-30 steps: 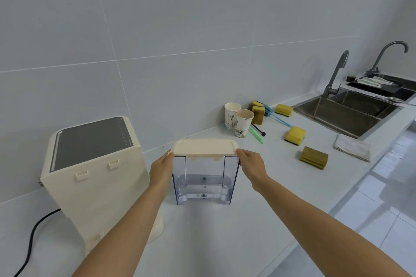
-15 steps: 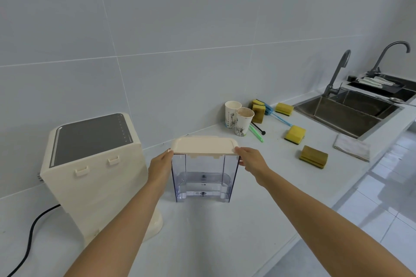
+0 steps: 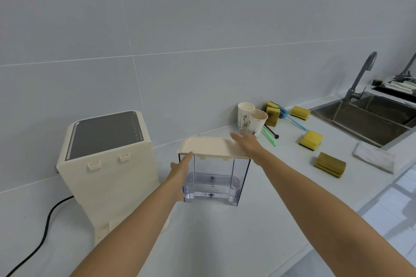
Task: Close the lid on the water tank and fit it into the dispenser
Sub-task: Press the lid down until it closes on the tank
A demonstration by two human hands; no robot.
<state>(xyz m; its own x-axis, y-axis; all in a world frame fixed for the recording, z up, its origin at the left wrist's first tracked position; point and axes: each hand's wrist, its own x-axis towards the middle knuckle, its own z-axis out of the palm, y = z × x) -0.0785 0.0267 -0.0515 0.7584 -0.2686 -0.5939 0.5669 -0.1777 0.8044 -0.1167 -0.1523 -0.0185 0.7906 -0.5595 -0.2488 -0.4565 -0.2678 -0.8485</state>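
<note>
A clear water tank (image 3: pixel 216 177) stands upright on the white counter (image 3: pixel 225 243), with a little water at its bottom. A cream lid (image 3: pixel 207 147) lies flat on top of it. My left hand (image 3: pixel 181 167) rests against the tank's left wall, fingertips just under the lid's left edge. My right hand (image 3: pixel 246 143) lies flat, fingers spread, over the lid's right end. The cream dispenser (image 3: pixel 108 164) with a dark top panel stands to the left of the tank, its back with two clips facing me.
Two paper cups (image 3: pixel 252 120) stand behind the tank on the right. Several yellow sponges (image 3: pixel 310 139) and brushes lie further right, then a folded cloth (image 3: pixel 373 156) and a steel sink (image 3: pixel 369 119) with taps. A black cable (image 3: pixel 45 229) runs left from the dispenser.
My right hand left the lid's right edge and now lies flat on top of its right end. My left hand stayed at the tank's left side. The view shifted slightly.
</note>
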